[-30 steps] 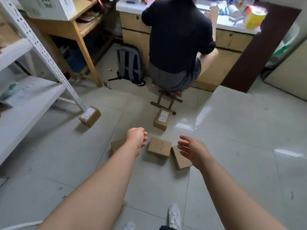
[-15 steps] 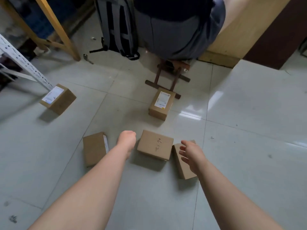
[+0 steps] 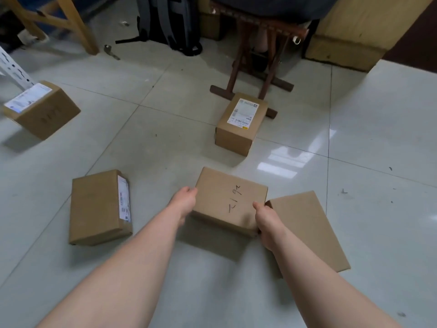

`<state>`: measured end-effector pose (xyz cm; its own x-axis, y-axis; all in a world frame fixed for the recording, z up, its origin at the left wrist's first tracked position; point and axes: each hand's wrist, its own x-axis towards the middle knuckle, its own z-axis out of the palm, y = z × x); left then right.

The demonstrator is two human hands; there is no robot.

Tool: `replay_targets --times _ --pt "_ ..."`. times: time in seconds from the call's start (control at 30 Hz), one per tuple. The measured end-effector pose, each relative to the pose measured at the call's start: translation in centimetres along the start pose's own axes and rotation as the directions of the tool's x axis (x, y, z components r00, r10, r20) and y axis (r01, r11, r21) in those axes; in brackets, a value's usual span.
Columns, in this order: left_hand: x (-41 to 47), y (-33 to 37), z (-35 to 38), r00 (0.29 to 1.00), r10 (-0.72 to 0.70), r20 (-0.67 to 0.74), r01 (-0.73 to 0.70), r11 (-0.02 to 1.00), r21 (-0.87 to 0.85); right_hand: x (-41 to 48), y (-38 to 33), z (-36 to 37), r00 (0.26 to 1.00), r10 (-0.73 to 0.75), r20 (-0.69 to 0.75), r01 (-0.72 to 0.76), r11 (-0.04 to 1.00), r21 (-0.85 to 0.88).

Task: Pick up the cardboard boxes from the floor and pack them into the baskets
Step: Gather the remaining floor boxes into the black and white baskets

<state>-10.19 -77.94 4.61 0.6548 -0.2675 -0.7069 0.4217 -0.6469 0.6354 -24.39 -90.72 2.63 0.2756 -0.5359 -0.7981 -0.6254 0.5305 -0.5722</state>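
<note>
Both hands are on one thing: the left hand point(image 3: 184, 202) and right hand point(image 3: 266, 220) grip opposite sides of the handwritten brown cardboard box point(image 3: 227, 200), low over the pale grey tiled floor point(image 3: 354, 150). Most fingers are hidden round the box's edges. Only the left knuckles and the right thumb, which lies on the top face, can be seen. Whether the box is off the floor is hard to tell, though a dark shadow sits under its near edge. Both bare forearms reach forward, nearly straight. The dark pen strokes on the box's top are unreadable.

An unmarked brown cardboard box point(image 3: 305, 223) lies at its right corner, partly covered by the right forearm. To the left, apart, a flat brown cardboard box point(image 3: 97, 207) has a white label down one side. Farther off, a labelled brown cardboard box point(image 3: 238, 129) sits against the foot of a dark wooden stool point(image 3: 264, 58), and the person seated there is cut off by the frame. At far left, another white-labelled brown cardboard box point(image 3: 45, 114) sits by a white perforated metal upright point(image 3: 14, 69). A grey-and-black backpack point(image 3: 170, 22) stands beyond.
</note>
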Motion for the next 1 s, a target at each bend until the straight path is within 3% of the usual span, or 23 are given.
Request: replay_targets --times 0.13,0.33,0.53,0.7,1.0 --pt "0.6 -0.7 0.3 0.999 0.032 0.004 -0.032 0.996 -0.087 0.9 0.4 0.3 1.0 -0.012 0.006 0.012 1.0 -0.003" --pt "-2.7 2.9 -3.5 0.968 0.047 -0.245 -0.1 0.973 -0.209 -4.6 -4.5 0.6 0.982 -0.183 0.043 0.184 0.982 -0.028" --pt "-12.0 9.1 -10.4 0.934 -0.126 -0.335 -0.04 0.894 -0.446 -16.5 -13.1 1.3 0.928 -0.353 0.122 0.366 0.923 -0.119" --pt "-22.2 15.1 -18.0 0.876 -0.21 -0.434 -0.064 0.841 -0.537 -27.8 -20.5 2.5 0.887 -0.41 0.213 0.448 0.876 -0.178" --pt "-44.3 24.1 -32.3 0.751 -0.204 -0.628 -0.213 0.826 -0.522 -51.4 -31.2 4.3 0.788 -0.462 0.407 0.562 0.81 -0.17"
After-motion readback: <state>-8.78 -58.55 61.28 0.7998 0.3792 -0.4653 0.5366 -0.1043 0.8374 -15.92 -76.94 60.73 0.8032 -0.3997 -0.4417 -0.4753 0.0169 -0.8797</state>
